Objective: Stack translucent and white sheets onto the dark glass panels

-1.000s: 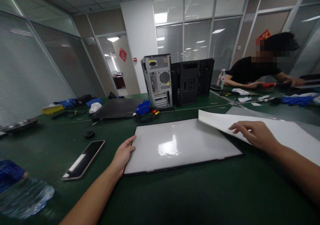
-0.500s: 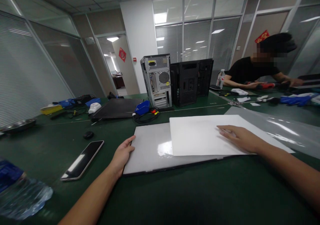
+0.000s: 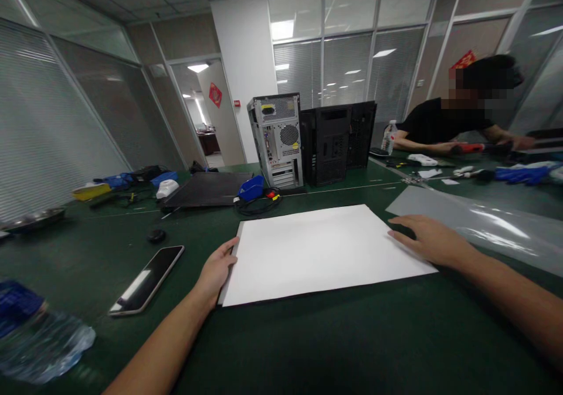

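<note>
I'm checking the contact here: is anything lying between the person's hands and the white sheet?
Nothing visible does. The left hand rests against the left edge of the white sheet, and the right hand lies flat at its right edge. The phone sits off to the left, apart.

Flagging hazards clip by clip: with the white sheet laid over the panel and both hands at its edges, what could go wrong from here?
1. The white sheet overhangs the panel at the right hand; a nudge may skew it.
2. The left hand only touches the panel edge, so the stack might slide on the green table.
3. The phone and the water bottle lie near the left forearm and could get knocked.
</note>
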{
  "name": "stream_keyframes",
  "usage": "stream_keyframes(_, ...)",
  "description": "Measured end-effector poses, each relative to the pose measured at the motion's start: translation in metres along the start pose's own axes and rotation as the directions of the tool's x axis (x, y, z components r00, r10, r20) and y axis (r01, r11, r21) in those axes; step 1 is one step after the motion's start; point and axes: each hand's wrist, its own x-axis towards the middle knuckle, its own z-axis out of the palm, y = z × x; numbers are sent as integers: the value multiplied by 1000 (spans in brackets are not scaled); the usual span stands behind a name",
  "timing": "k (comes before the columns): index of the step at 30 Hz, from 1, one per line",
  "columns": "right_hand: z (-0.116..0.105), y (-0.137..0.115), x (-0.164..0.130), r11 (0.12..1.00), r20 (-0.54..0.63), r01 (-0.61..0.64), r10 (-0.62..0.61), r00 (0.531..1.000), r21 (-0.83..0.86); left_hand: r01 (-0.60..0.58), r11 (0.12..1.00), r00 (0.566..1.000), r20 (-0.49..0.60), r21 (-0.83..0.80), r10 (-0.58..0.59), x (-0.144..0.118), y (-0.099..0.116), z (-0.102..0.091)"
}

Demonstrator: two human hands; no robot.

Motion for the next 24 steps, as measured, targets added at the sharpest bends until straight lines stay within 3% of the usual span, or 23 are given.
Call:
stream_keyframes(5, 11, 1, -1, 998, 5, 52, -52, 999, -31, -1, 997, 1000, 8, -76, 2, 5, -4, -1)
stream_keyframes(13, 17, -1, 2, 997, -56, 8, -13, 998, -78, 13, 997, 1000, 10, -80, -12, 5, -5, -2)
stream_keyframes(18, 15, 53, 7, 981, -127, -155, 140, 982, -116, 5, 997, 1000, 14, -78, -4, 6, -5, -2)
stream_keyframes(24, 25, 134, 1, 909, -103, -414, 408, 907, -54, 12, 997, 1000, 13, -71, -11, 5, -5, -2)
